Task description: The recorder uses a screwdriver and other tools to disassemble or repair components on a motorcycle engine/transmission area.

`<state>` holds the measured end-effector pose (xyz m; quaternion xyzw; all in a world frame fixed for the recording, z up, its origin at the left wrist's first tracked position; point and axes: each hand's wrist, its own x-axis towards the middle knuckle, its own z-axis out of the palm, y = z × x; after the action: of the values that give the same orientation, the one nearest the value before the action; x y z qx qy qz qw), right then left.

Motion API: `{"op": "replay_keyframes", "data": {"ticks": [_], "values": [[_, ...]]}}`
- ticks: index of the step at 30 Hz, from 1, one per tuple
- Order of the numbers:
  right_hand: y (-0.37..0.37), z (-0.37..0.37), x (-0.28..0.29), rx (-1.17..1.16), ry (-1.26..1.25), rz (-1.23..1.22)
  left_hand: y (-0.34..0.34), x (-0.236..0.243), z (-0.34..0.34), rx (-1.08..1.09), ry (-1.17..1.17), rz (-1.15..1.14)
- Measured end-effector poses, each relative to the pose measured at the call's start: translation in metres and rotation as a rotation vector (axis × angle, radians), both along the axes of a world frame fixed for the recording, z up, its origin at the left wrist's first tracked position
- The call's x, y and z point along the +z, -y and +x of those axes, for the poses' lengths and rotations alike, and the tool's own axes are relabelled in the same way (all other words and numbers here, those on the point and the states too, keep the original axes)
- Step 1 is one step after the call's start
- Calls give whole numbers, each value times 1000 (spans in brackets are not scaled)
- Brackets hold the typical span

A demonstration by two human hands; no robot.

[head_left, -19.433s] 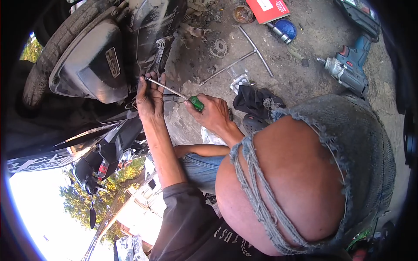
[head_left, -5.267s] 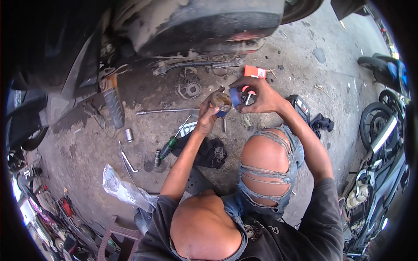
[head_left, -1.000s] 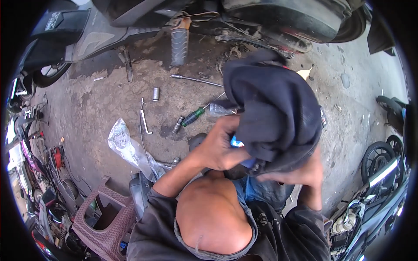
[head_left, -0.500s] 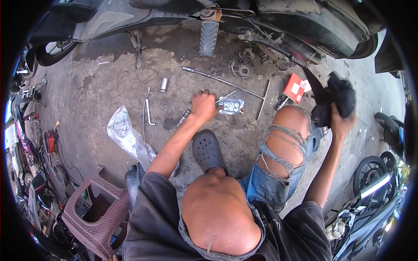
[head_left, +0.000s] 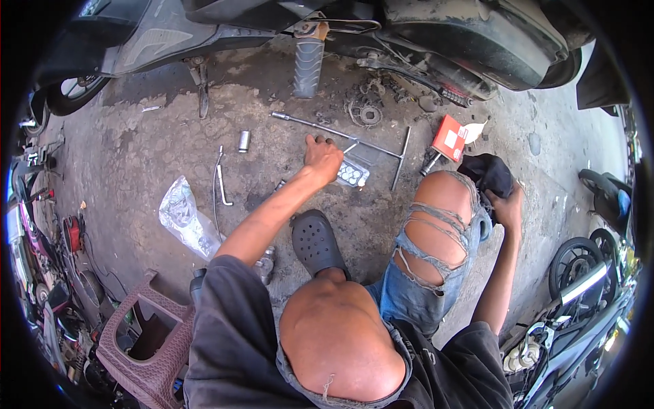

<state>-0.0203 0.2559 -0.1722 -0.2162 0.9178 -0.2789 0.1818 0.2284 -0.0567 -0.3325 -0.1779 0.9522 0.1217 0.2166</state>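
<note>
Left hand (head_left: 321, 155) is resting, fingers curled, on concrete beside a clear blister pack (head_left: 353, 174); right hand (head_left: 505, 204) is gripping a black rag (head_left: 485, 174) near a red box (head_left: 449, 137).

The concrete floor (head_left: 136, 146) looked rough, matt and oil-stained. The T-handle wrench (head_left: 354, 136) and socket (head_left: 243, 141) were bare, dull-shining metal. A dark rag (head_left: 487, 174) was soft matt cloth; the torn jeans (head_left: 426, 273) were frayed denim. The clog (head_left: 315, 240) was matt black rubbery plastic, the bag (head_left: 185, 217) crinkled clear plastic, the stool (head_left: 146, 344) moulded brown plastic.
</note>
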Motion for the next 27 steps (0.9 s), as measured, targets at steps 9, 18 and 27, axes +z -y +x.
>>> {"op": "replay_keyframes", "data": {"ticks": [9, 18, 27], "values": [[-30, -5, -51, 88, 42, 92, 46, -9, -40, -324, -244, -294], [-42, 0, -34, 16, 18, 51, 43, -26, -50, -497, -134, -357], [-38, -20, 11, -35, -217, -126, 46, 41, 3, -457, -184, -225]]}}
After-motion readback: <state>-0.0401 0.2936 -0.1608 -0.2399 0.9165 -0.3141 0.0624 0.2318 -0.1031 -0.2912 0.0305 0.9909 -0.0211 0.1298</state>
